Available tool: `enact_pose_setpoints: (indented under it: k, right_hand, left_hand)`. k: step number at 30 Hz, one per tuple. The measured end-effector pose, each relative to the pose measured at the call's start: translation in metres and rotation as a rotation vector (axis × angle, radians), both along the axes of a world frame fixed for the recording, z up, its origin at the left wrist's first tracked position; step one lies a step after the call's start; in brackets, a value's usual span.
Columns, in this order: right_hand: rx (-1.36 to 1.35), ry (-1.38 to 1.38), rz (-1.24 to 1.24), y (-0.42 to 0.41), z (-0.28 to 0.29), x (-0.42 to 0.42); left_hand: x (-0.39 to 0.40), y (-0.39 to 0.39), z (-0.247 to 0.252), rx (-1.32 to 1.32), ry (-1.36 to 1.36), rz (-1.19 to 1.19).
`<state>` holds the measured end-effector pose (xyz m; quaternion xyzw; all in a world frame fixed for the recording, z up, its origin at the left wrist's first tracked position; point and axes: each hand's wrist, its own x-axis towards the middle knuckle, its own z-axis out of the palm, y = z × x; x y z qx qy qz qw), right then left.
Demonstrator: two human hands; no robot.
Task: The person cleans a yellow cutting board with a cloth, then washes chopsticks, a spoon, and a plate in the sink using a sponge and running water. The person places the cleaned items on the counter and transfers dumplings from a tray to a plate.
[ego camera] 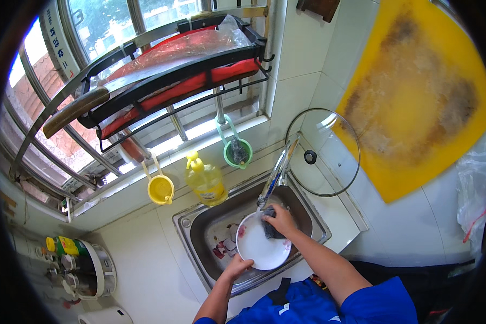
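My left hand [239,267] grips the near-left rim of a white plate [261,251] with pink flower decoration. The plate is held over a stainless steel sink [200,253]. In my right hand [281,220] is a dark grey scrubbing pad [271,229], pressed against the far-right part of the plate's inner face. Just beyond the plate's far rim is the spout of a chrome faucet [273,178]. Food scraps [227,245] lie in the sink, left of the plate.
A yellow dish-soap bottle [206,184] stands behind the sink. Yellow [160,189] and green [238,153] strainers hang nearby. A glass lid [328,162] leans right of the faucet. A wood-handled knife [77,111] lies on the window rack [178,91]. Seasoning containers [79,267] stand left.
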<state>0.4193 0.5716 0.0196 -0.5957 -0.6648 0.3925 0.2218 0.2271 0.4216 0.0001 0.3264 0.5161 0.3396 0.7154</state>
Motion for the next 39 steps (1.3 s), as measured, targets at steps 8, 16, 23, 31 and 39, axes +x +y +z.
enact_pose_setpoints:
  k: [8,16,23,31,39]
  right_hand:
    - [0.332,0.193,0.507,-0.059,0.000,-0.061]
    - [0.541,-0.332,0.571,-0.031,0.035,-0.006]
    - [0.221,0.028,0.689,-0.034,0.003,-0.038]
    - [0.019,0.080,0.471,-0.045,0.049,-0.010]
    - [-0.725,1.224,-0.234,-0.030,0.016,0.037]
  left_hand:
    - [0.013,0.004,-0.021,-0.084,-0.286,0.117]
    - [-0.014,0.008,-0.008,-0.158,-0.380,0.246]
    - [0.009,0.027,-0.017,-0.208,-0.542,0.210]
    - [-0.014,0.065,-0.033,-0.216,-0.507,0.146]
    - [0.004,0.045,-0.042,-0.267,-0.797,0.385]
